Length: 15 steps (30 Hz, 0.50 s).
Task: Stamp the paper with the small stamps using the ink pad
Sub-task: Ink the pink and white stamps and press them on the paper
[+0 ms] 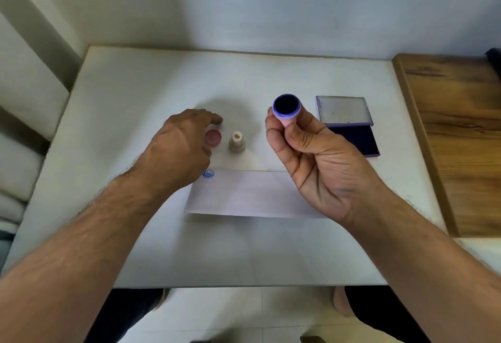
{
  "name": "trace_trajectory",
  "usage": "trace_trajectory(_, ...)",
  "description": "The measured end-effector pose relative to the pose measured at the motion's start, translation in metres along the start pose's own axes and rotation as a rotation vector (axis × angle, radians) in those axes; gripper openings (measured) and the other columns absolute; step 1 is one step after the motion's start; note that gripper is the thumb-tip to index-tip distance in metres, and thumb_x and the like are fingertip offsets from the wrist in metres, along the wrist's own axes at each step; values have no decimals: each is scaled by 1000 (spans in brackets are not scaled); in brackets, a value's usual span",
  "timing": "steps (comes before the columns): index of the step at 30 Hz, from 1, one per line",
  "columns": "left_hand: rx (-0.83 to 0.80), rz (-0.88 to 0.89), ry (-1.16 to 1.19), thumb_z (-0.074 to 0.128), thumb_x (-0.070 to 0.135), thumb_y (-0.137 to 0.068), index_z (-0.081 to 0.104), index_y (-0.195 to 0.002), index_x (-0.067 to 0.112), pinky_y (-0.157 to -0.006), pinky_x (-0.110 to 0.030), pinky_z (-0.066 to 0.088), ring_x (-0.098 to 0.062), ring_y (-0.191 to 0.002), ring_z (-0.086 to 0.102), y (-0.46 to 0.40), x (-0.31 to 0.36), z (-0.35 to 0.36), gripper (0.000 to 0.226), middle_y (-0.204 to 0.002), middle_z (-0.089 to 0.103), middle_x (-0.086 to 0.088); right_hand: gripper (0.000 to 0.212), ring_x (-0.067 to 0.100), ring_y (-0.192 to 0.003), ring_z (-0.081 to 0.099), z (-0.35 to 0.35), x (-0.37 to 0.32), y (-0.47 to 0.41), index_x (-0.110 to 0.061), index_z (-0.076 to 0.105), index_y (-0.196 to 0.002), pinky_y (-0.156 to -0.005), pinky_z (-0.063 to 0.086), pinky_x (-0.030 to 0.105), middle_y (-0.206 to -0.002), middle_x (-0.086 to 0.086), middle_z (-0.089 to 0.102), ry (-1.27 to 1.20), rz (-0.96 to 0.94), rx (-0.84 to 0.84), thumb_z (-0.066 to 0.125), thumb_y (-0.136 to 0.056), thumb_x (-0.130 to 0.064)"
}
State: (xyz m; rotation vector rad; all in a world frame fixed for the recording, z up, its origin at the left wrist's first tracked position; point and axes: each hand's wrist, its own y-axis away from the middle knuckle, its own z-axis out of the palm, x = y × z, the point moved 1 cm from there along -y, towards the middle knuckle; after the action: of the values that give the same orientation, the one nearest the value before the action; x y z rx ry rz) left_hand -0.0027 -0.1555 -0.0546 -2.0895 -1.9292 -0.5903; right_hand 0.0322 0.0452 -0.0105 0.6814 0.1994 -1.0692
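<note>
The right hand (311, 158) pinches a small pink stamp (286, 109) aloft, its round inked face — dark blue — turned up toward the camera. The left hand (179, 147) hovers, fingers loosely curved, just over a reddish stamp (213, 137); a beige stamp (237, 142) stands beside it. The open ink pad (352, 136) lies right of the paper (244, 193), which bears one blue mark (208, 174) — all on the white table (122, 98).

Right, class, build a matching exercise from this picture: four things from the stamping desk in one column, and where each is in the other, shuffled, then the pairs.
Things
1. purple-rimmed stamp
2. cream stamp
3. ink pad
4. blue stamped mark

Places
A. on the paper's far left corner
B. lying open at the right of the table
C. held in the right hand
D. upright on the table between the hands

Pairs: 1-C, 2-D, 3-B, 4-A
</note>
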Motion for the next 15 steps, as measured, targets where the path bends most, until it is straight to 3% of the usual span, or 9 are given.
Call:
trace_trajectory(3, 95, -25, 22, 59, -4, -79, 51, -136, 28, -91, -27, 42, -24, -119, 52, 1, 7, -5, 65, -129, 58, -4, 28, 21, -87, 75, 0, 0, 0, 3, 72, -97, -68, 60, 26, -95, 13, 75, -1, 4, -4, 63, -71, 7)
trace_trajectory(6, 294, 154, 47, 59, -8, -74, 51, -136, 24, -93, -19, 41, -22, -112, 52, 7, 32, -12, 70, -125, 59, -2, 27, 23, -90, 74, -2, -4, 2, 5, 71, -99, -70, 60, 27, -98, 15, 75, -3, -19, 32, 65, -72, 5)
trace_trajectory(8, 337, 268, 49, 56, -13, -69, 54, -134, 19, -93, -13, 34, -21, -110, 53, 15, 52, -12, 72, -122, 62, -3, 25, 25, -92, 74, -5, -8, 2, 5, 71, -98, -69, 60, 28, -100, 18, 75, 17, -71, 85, 69, -75, 0)
trace_trajectory(11, 295, 356, 54, 52, -20, -67, 59, -130, 13, -95, -23, 43, -24, -110, 57, 27, 71, -4, 72, -118, 65, -6, 27, 26, -90, 74, -14, -21, 2, 2, 70, -99, -68, 60, 27, -97, 18, 76, 146, -195, 227, 72, -73, -5)
trace_trajectory(15, 149, 371, 40, 46, -21, -66, 61, -130, 15, -87, -44, 53, -27, -113, 57, 32, 70, 5, 75, -119, 66, -6, 22, 23, -85, 75, -35, -52, 4, -4, 74, -97, -72, 60, 27, -88, 7, 78, 567, -394, 505, 76, -75, -5)
